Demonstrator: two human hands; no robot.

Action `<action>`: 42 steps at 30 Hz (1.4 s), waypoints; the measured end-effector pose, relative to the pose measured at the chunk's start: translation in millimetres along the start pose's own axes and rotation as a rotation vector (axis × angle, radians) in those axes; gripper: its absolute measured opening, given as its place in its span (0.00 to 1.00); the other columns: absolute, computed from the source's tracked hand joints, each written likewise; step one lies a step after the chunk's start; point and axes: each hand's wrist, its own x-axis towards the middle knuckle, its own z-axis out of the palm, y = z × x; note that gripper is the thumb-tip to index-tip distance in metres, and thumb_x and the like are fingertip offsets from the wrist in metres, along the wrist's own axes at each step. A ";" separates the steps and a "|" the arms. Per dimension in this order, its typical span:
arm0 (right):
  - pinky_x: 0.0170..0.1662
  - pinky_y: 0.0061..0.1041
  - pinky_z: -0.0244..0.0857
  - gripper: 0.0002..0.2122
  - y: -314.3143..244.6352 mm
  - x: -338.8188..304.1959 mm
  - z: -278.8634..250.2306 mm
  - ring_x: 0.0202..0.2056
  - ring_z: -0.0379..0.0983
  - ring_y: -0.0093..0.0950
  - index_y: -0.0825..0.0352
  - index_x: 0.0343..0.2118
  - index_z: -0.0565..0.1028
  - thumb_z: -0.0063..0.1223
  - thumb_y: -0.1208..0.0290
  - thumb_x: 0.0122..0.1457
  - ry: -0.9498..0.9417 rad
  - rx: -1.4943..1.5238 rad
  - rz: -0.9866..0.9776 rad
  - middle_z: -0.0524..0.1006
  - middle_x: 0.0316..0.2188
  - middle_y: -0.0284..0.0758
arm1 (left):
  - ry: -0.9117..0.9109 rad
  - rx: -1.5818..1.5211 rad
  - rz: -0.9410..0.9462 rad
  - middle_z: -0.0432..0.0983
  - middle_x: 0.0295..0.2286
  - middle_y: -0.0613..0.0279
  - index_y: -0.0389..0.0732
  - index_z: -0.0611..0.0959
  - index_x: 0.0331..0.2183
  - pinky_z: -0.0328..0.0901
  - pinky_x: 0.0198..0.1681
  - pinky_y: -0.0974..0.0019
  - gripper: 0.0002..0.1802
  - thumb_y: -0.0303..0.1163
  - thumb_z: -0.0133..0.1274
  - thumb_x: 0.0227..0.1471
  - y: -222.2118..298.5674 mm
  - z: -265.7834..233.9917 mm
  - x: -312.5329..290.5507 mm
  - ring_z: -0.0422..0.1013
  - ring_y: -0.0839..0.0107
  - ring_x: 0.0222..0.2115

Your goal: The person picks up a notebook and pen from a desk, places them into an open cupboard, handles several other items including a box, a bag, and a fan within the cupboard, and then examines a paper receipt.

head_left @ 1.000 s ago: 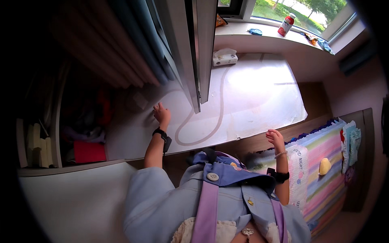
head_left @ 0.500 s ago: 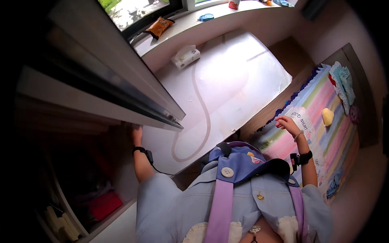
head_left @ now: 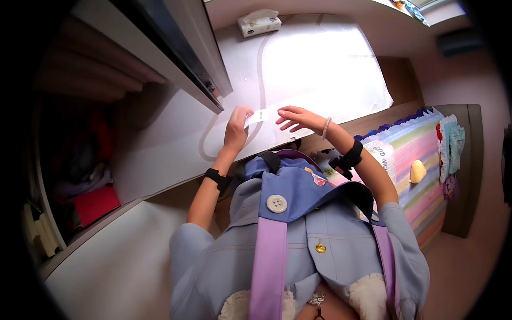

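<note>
Pinched in my left hand point(head_left: 238, 124) is a small white card point(head_left: 258, 117) with dark print, held above the near part of the white tabletop point(head_left: 298, 58). My right hand point(head_left: 296, 118) hovers just to the right of the card, its fingers stretched out and holding nothing; it does not touch the card. Dark bands are strapped round both wrists, and a beaded bracelet point(head_left: 326, 128) circles the right one.
A tissue pack point(head_left: 260, 24) lies at the table's far end. Left of my hands, a window frame point(head_left: 205, 80) juts over the table, by a dark shelf with a red item point(head_left: 95, 206). To the right is a bed with a striped cover point(head_left: 410, 184) and a yellow object point(head_left: 417, 172).
My left hand has come out from behind the frame at the left, now with the white card. My right hand has moved left from over the bed to beside it. The view has shifted.
</note>
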 end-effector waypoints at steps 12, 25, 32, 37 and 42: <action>0.23 0.15 0.57 0.13 10.4 -84.6 -37.7 0.18 0.62 0.15 0.72 0.27 0.72 0.39 0.66 0.60 0.446 0.069 -0.461 0.67 0.13 0.27 | -0.064 0.113 0.445 0.62 0.42 0.49 0.36 0.56 0.53 0.55 0.48 0.59 0.38 0.12 0.39 0.34 122.7 16.4 75.8 0.60 0.53 0.42; 0.31 0.17 0.65 0.16 3.8 -192.8 -66.3 0.26 0.72 0.20 0.75 0.37 0.70 0.35 0.64 0.61 0.784 0.224 -0.588 0.75 0.24 0.36 | -0.459 -0.750 0.028 0.71 0.29 0.67 0.36 0.75 0.39 0.59 0.32 0.79 0.15 0.27 0.54 0.45 191.7 33.9 138.0 0.64 0.82 0.27; 0.34 0.19 0.63 0.17 2.3 -217.7 -74.1 0.26 0.71 0.22 0.74 0.36 0.70 0.33 0.64 0.61 0.781 0.336 -0.595 0.75 0.23 0.37 | -0.389 -0.842 0.087 0.71 0.24 0.68 0.35 0.74 0.39 0.61 0.32 0.79 0.15 0.26 0.55 0.46 218.3 42.2 188.2 0.67 0.83 0.27; 0.33 0.20 0.61 0.17 0.4 -231.3 -76.5 0.23 0.69 0.22 0.73 0.31 0.70 0.32 0.63 0.61 0.675 0.414 -0.528 0.73 0.19 0.37 | -0.408 -0.705 0.386 0.71 0.25 0.67 0.39 0.74 0.38 0.63 0.33 0.78 0.14 0.30 0.55 0.46 252.4 45.4 222.9 0.68 0.81 0.29; 0.30 0.19 0.64 0.15 2.4 -241.1 -78.6 0.23 0.70 0.22 0.72 0.29 0.69 0.34 0.64 0.62 0.545 0.367 -0.551 0.73 0.20 0.35 | -0.469 -0.623 0.570 0.71 0.25 0.66 0.40 0.74 0.38 0.64 0.35 0.75 0.15 0.35 0.55 0.47 283.0 54.4 252.0 0.69 0.78 0.29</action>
